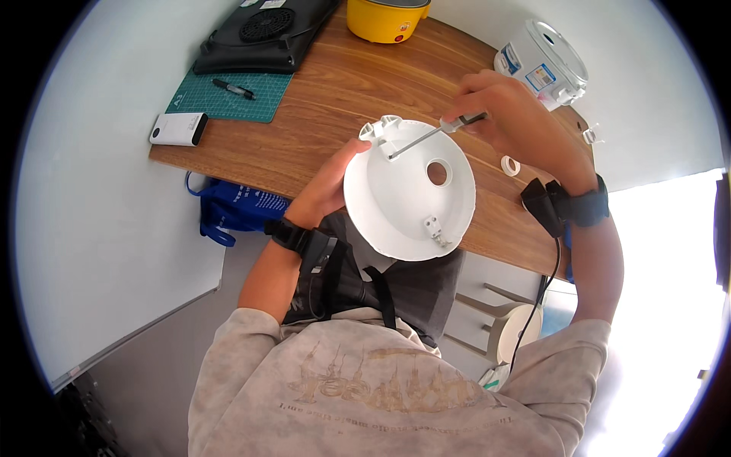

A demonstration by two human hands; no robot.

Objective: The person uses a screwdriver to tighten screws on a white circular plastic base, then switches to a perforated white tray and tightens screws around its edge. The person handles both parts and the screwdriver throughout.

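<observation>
My left hand (333,181) grips the left rim of a white, round, dish-shaped plastic shell (400,202), tilted over the table's front edge and my lap. The shell has a round hole right of its middle and a small white terminal-like block (432,226) low on its inside. White fittings (381,126) stand at its upper left edge. In my right hand (506,113) is a screwdriver (416,143), its shaft slanting down to the left. Its tip meets, or nearly meets, the shell just below those fittings; exact contact cannot be made out.
On the wooden table (335,99) are a white ring (510,165), a clear lidded container (542,65), a yellow pot (384,21), a black fan-vented appliance (266,34), a green mat (263,107) with a pen (234,89), and a white box (178,129). A blue bag (240,204) hangs below.
</observation>
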